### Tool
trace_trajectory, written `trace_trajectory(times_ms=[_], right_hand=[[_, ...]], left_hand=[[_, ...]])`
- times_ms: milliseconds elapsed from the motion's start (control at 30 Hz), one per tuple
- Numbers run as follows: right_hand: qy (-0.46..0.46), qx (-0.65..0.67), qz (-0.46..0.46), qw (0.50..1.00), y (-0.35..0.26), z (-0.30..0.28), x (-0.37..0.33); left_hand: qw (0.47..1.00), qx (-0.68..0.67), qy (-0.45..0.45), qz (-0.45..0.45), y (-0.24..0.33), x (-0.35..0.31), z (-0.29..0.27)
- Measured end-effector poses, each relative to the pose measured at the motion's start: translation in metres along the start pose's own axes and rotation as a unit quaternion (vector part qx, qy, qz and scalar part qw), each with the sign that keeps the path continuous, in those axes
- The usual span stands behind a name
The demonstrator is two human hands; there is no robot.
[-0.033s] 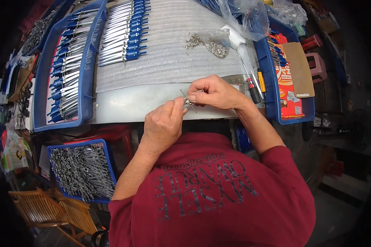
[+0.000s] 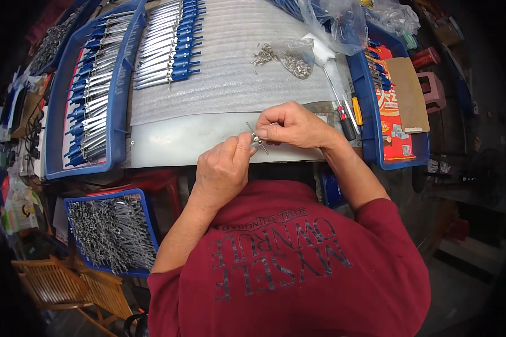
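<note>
Close together over the near edge of the bench, both my hands pinch one small silvery metal part [image 2: 257,139] with a thin rod crossing it. My left hand [image 2: 224,165] is closed on its lower left side, thumb against fingers. My right hand [image 2: 295,128] grips it from the upper right with thumb and curled fingertips. The fingers hide much of the part, so its exact kind cannot be made out. Beneath the hands lies a smooth pale plate [image 2: 174,140]. Farther off, a row of silvery strips with blue ends [image 2: 166,56] rests on white foam sheet [image 2: 225,90].
Small metal pins [image 2: 264,55] lie by a clear bag [image 2: 297,64]. Screwdrivers [image 2: 346,121] stand beside the right blue tray [image 2: 372,135]. On the left, another blue tray [image 2: 118,112] holds similar strips. A lower blue crate [image 2: 146,210] is full of metal parts, near a wooden chair [image 2: 56,283].
</note>
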State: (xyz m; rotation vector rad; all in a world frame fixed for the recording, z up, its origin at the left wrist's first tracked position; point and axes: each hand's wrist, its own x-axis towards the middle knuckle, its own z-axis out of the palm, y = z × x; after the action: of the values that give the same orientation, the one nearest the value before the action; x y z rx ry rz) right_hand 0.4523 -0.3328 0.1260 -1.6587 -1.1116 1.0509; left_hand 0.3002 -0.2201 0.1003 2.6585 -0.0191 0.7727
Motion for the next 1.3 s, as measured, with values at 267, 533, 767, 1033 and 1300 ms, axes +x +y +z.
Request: trace_trajectory(times_ms=[267, 533, 767, 1033, 1300], right_hand=[[-0.063, 0.011, 0.052, 0.997, 0.0027, -0.003, 0.0028], [-0.058, 0.006, 0.045, 0.997, 0.0064, 0.0019, 0.0025], [-0.056, 0.005, 0.025, 0.998, 0.0091, 0.0032, 0.0009], [-0.048, 0.011, 0.044, 0.998, 0.0086, 0.0054, -0.002], [-0.077, -0.035, 0.034, 0.996, 0.0062, 0.0055, -0.0038]], left_hand=[[0.998, -0.046, -0.051, -0.007, 0.0021, -0.0015, -0.0039], [0.997, -0.01, -0.063, 0.042, -0.0033, -0.0038, -0.0028], [0.997, -0.012, -0.065, 0.049, -0.0031, -0.0037, -0.0054], [0.995, -0.057, -0.086, 0.009, -0.0015, -0.0058, -0.0039], [0.996, -0.017, -0.076, 0.053, -0.0005, -0.0068, -0.0032]])
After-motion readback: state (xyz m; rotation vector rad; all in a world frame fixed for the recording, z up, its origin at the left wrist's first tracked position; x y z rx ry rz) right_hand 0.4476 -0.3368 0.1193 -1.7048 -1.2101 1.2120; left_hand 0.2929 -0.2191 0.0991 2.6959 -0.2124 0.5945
